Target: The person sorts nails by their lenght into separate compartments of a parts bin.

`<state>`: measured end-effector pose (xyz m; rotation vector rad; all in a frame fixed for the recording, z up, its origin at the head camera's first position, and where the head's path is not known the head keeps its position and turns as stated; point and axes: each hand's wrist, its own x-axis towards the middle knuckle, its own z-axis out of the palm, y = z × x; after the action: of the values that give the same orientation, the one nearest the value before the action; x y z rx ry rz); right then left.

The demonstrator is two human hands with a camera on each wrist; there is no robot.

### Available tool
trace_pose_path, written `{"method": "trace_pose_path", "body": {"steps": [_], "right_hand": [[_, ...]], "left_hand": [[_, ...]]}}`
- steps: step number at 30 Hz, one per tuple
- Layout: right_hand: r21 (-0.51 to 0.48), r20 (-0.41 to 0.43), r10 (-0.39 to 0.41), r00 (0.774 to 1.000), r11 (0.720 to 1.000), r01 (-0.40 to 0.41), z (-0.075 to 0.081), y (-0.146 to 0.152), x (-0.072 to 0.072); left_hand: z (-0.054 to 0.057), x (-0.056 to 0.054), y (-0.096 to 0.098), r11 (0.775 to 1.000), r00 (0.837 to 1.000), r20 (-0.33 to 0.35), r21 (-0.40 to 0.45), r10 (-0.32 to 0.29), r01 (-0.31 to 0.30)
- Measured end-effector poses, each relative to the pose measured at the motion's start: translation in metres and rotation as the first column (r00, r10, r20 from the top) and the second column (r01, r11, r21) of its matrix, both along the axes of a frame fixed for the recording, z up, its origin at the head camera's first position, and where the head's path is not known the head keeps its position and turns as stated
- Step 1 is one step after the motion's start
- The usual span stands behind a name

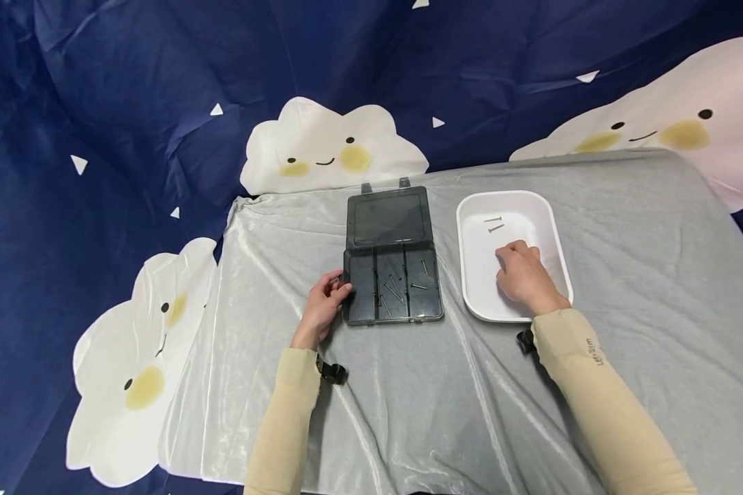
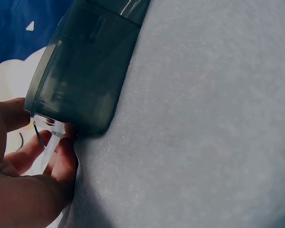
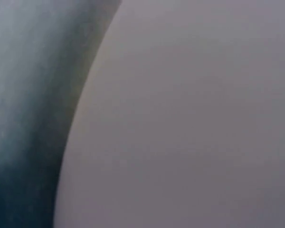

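Observation:
A dark see-through compartment box lies with its lid folded back. My left hand grips the box's left edge, its thumb on the rim and its fingers at the side. Several screws lie in the middle compartment, and a brass-coloured screw and a grey screw in the right one. Over the white tray, my right hand has bent fingers pointing down; I cannot tell whether they hold anything. Two screws lie beyond its fingertips.
Grey plush cloth covers the table. Behind it and to the left hangs a dark blue curtain with smiling clouds. The tray's white wall fills most of the right wrist view, blurred.

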<state>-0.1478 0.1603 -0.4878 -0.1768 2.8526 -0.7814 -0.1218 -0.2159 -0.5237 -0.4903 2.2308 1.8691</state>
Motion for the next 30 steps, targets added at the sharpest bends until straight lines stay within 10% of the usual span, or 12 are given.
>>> {"method": "trace_pose_path", "body": {"steps": [12, 30], "right_hand": [[0.064, -0.125, 0.056, 0.991, 0.997, -0.048, -0.0019, -0.0007, -0.0029], [0.038, -0.017, 0.004, 1.0, 0.999, -0.004, -0.0016, 0.0006, 0.0015]], "left_hand": [[0.0004, -0.0009, -0.0003, 1.0, 1.0, -0.009, 0.005, 0.008, -0.008], [-0.0013, 0.0002, -0.0009, 1.0, 1.0, 0.001, 0.005, 0.002, -0.002]]}}
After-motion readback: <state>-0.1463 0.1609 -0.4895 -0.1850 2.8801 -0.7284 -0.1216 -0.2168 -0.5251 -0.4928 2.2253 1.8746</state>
